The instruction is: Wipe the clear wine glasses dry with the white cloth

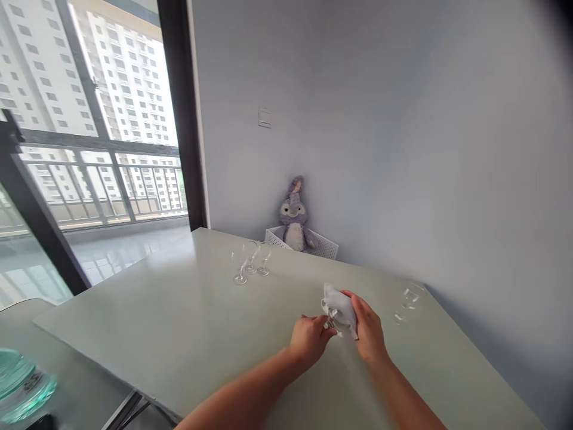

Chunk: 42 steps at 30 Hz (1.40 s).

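Note:
Over the near middle of the table [188, 310], my right hand [369, 325] is wrapped round a white cloth [342, 303]. The cloth covers most of a small clear stemmed glass [332, 315], whose exposed part points toward my left hand [310, 339]. My left fingers and thumb pinch that exposed end; the rest of the glass is hidden in the cloth. A similar stemmed glass [408, 300] is on the table to the right of my right hand. Toward the back stand several things of the same kind: one stemmed glass [240, 267] in front, two close behind it.
In the corner behind the table, a purple plush toy [294, 218] sits in a white perforated basket [329, 246]. Grey walls bound the back and right. A glass door opens on the left; a turquoise transparent container [27, 388] is at lower left.

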Each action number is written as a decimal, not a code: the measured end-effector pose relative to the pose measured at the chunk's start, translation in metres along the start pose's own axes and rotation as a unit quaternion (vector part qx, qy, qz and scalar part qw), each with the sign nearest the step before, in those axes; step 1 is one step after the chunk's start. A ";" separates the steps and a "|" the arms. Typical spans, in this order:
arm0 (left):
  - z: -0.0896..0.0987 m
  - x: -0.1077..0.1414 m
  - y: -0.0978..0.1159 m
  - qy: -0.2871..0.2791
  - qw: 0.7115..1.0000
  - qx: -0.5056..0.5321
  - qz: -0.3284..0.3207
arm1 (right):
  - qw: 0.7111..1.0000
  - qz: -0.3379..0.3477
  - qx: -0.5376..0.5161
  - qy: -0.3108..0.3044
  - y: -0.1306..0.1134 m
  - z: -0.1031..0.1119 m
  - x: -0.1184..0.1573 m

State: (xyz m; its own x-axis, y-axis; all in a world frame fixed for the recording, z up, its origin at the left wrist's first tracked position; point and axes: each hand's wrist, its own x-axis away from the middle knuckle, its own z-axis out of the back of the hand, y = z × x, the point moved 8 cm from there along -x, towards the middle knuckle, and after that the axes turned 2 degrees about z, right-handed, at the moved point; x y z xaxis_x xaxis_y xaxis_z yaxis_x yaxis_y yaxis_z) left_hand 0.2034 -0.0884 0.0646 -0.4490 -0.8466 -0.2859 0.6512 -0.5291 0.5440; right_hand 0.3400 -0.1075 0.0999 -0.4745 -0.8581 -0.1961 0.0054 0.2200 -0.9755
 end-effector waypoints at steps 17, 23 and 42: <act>0.001 -0.003 -0.016 0.010 0.996 -0.005 0.084 | 0.976 -0.018 0.179 -0.124 0.061 -0.025 0.049; 0.034 -0.010 -0.040 0.132 0.978 0.101 0.123 | 0.824 0.246 0.475 -0.186 -0.006 -0.026 0.073; 0.007 -0.007 0.001 0.106 0.985 0.125 -0.052 | 0.994 -0.035 0.030 -0.104 0.037 -0.053 0.012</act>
State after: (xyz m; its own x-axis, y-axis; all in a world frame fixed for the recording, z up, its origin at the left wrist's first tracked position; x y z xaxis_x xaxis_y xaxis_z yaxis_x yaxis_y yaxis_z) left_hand 0.2037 -0.0827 0.0727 -0.3506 -0.7956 -0.4940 0.4263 -0.6052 0.6723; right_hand 0.2880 -0.0851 0.0667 -0.2843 -0.9488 -0.1374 0.0338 0.1333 -0.9905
